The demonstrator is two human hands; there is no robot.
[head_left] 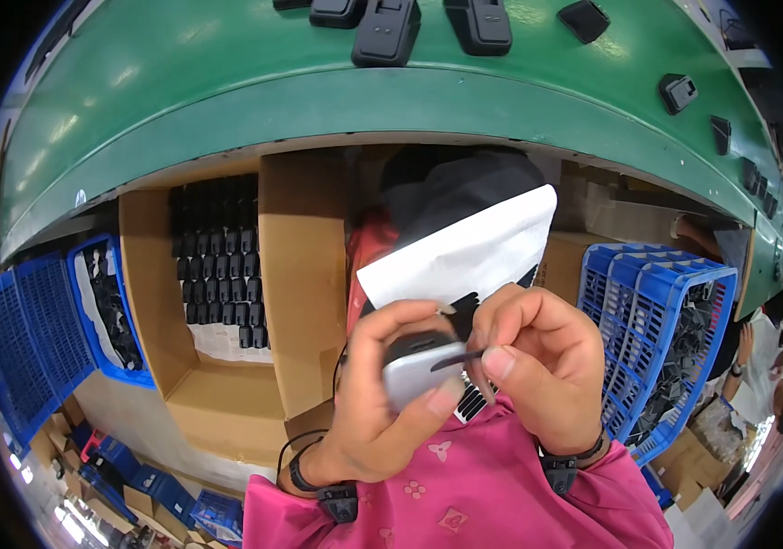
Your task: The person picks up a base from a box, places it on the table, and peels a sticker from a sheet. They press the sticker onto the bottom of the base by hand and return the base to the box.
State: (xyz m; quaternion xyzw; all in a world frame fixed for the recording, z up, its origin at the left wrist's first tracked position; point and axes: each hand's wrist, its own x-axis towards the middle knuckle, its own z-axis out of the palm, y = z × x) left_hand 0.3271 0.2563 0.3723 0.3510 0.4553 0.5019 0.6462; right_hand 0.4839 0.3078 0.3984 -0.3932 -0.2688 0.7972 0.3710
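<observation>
- Gripping a grey-and-black device (pixel 412 373) before the green counter (pixel 226 102), the left hand (pixel 366 416) curls thumb and fingers around its sides.
- Opposite, the right hand (pixel 551 373), fingers bent, pinches a thin black strip (pixel 455 360) by the device.

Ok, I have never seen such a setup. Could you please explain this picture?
There is no machine here, just two bare hands at work. A camera on the head looks down; its wide lens bends straight edges. The left hand holds a blurred grey-and-black device; the right hand pinches a thin dark strip in front of it; whether they touch is unclear. Black devices sit on the green bench ahead. A cardboard box at left holds rows of black pieces; a blue crate at right holds dark parts.
</observation>
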